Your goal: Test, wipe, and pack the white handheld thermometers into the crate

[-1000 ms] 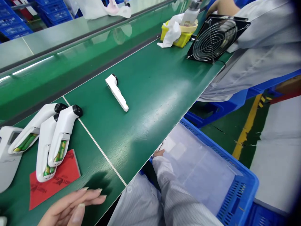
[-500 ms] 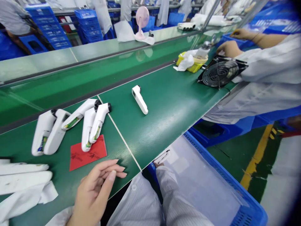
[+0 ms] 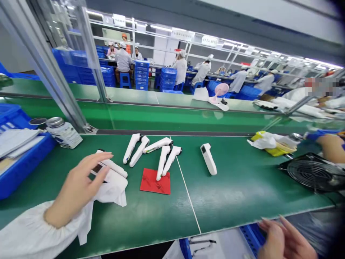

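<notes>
Green workbench carries seven white handheld devices, one under the left hand.

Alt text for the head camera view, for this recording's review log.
The person's left hand rests on a white handheld device lying on a white cloth on a green workbench, with more white devices beside a red mat. The right hand is by a blue crate.

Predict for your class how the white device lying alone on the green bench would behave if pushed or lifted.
The white device looks like rigid plastic, so it probably won't flex. Its long, flattish body seems unlikely to roll. On the smooth, glossy green bench, a light push would probably slide it, perhaps swinging it around its wider head.
</notes>
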Demonstrator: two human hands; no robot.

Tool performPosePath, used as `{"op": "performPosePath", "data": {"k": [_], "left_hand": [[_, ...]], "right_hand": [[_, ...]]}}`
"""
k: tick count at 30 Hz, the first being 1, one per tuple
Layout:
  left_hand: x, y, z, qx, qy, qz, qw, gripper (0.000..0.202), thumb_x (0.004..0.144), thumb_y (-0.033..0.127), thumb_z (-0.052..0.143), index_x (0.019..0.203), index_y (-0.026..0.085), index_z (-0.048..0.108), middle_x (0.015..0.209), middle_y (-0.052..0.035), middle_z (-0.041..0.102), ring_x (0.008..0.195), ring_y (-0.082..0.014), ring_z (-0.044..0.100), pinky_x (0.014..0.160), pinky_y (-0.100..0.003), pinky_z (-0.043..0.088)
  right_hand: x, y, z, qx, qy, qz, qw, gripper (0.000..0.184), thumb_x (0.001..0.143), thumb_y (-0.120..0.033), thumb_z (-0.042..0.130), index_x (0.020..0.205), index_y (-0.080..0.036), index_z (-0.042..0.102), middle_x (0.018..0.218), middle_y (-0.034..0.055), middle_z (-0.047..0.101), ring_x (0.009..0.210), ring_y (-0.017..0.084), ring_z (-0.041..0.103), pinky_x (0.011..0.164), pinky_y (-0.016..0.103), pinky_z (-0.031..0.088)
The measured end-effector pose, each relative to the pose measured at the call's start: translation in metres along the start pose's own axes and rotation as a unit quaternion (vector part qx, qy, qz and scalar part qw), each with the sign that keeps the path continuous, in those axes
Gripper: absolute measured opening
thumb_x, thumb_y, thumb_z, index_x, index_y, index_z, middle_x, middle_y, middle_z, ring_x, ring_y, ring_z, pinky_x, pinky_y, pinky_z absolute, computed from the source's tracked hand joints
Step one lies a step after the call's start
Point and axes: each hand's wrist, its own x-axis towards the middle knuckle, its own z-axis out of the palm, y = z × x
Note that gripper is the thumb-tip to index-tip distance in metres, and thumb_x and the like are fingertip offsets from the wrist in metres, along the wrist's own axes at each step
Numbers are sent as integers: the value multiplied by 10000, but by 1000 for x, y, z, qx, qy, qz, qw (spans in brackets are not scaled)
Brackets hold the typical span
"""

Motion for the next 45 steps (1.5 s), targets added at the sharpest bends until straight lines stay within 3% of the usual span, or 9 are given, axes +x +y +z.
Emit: {"op": "performPosePath", "data": {"k": [2, 5, 8, 11, 22, 31, 38, 42, 45], "left_hand": [[2, -14, -10, 14, 21, -25, 999, 359, 846, 492, 515, 1116, 291, 639, 1237, -4, 622, 1111, -242, 572, 567, -200, 477], [-17, -24, -7, -20, 0, 19, 1000, 317, 852, 464, 539, 1108, 303, 635, 1207, 5, 635, 1097, -217, 588, 748, -194, 496], [-40, -27, 1, -64, -24, 59, 996, 297, 854, 417, 565, 1127, 322, 636, 1211, 8, 637, 1117, -213, 590, 898, -210, 466], [-51, -32, 0, -101, -41, 36, 993, 327, 845, 425, 574, 1155, 334, 631, 1241, 0, 621, 1106, -231, 599, 762, -189, 521], [-36, -35, 0, -183, -118, 10, 976, 369, 819, 438, 589, 1169, 337, 646, 1221, -24, 635, 1000, -246, 640, 484, -154, 493], [-9, -9, 1, -267, -232, -11, 935, 283, 828, 404, 598, 1079, 317, 696, 1087, -38, 693, 999, -242, 645, 808, -265, 537], [8, 14, 21, -529, -251, -215, 782, 395, 846, 398, 614, 1204, 234, 594, 1216, -99, 631, 1096, -233, 621, 956, -354, 491], [16, 39, 44, -668, -244, -295, 638, 414, 895, 451, 541, 1209, 182, 561, 1266, -139, 596, 1130, -247, 596, 967, -379, 485], [27, 49, 47, -711, -202, -304, 601, 382, 906, 450, 527, 1123, 142, 592, 1171, -136, 641, 1095, -252, 604, 908, -351, 515]], "right_hand": [[4, -45, 28, 10, -119, -65, 991, 449, 854, -439, 576, 1233, -198, 569, 981, 107, 647, 819, 246, 629, 793, 429, 495], [-11, -104, 85, -73, -374, -147, 913, 423, 880, -450, 481, 1209, -196, 563, 1295, 153, 538, 1186, 282, 516, 937, 444, 467], [-37, -139, 138, -167, -400, -142, 890, 491, 863, -471, 505, 1228, -145, 545, 1433, 212, 384, 1313, 337, 387, 982, 487, 425], [-55, -155, 166, -259, -404, -120, 869, 509, 848, -498, 517, 1193, -125, 552, 1398, 257, 386, 1230, 402, 444, 862, 544, 463], [-37, -154, 174, -406, -437, -66, 800, 344, 861, -440, 577, 1056, -157, 593, 1137, 102, 567, 1086, 257, 520, 854, 431, 464], [-3, -136, 166, -254, -503, 8, 826, 256, 887, -381, 575, 789, -145, 592, 816, 12, 602, 773, 151, 574, 762, 343, 468], [-2, -152, 126, 52, -565, 124, 814, 494, 774, -650, 549, 873, -178, 657, 750, 28, 638, 697, 198, 573, 619, 304, 433], [-36, -189, 134, 208, -603, 179, 750, 544, 797, -642, 536, 1047, -176, 663, 951, 91, 692, 850, 245, 633, 759, 362, 498], [-57, -211, 145, 275, -628, 193, 702, 477, 813, -584, 569, 1010, -160, 666, 933, 108, 699, 828, 245, 647, 773, 391, 513]]}}
